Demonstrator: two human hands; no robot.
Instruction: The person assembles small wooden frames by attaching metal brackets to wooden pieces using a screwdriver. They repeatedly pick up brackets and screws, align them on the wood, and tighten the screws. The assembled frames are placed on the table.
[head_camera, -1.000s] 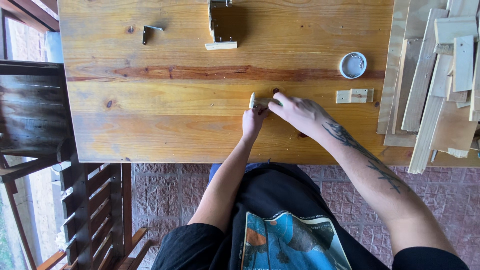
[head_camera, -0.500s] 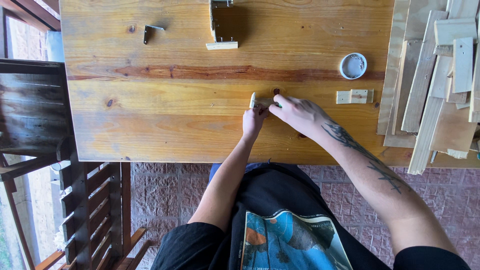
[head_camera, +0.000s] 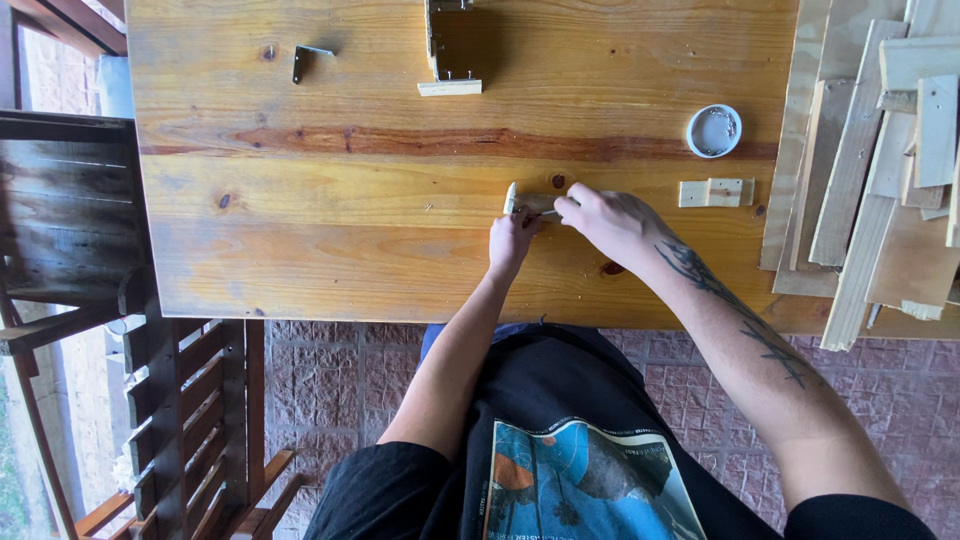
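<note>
A small pale wooden piece (head_camera: 524, 199) lies on the wooden table (head_camera: 330, 240), near its middle. Both of my hands meet at it. My left hand (head_camera: 512, 240) pinches its left end from below. My right hand (head_camera: 608, 222) covers its right part, fingers curled over it. Whether a tool sits in my right hand is hidden by the fingers.
A round white lid (head_camera: 714, 131) and a small wooden block assembly (head_camera: 715, 192) lie to the right. A stack of wooden slats (head_camera: 880, 170) fills the table's right edge. A metal bracket (head_camera: 305, 58) and a wood-and-metal part (head_camera: 449, 60) lie at the back. A dark wooden chair (head_camera: 70, 210) stands left.
</note>
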